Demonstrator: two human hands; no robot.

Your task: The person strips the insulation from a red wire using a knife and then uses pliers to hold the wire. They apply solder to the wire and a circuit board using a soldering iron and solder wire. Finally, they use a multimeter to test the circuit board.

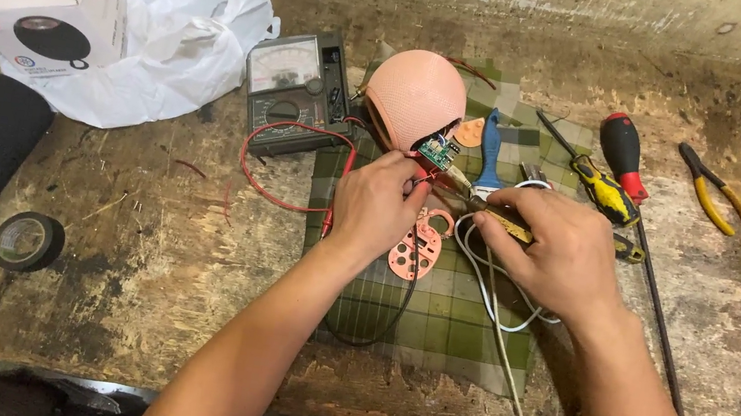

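2 hands crowd my view mid-bench: left hand (377, 207) pinching a red wire at the pink speaker (414, 99), right hand (548, 249) gripping a soldering iron (475, 197) whose tip could scorch the small green board (436, 152).

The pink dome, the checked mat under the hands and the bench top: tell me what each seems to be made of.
Pink dome: probably woven fabric mesh over a hard shell; fine matte grid texture, open underside showing a green circuit board.
Checked mat: cloth, likely woven; green plaid, soft frayed edge, lies limp.
Bench top: seemingly bare wood, rough and stained; grain, scratches, chipped front edge.
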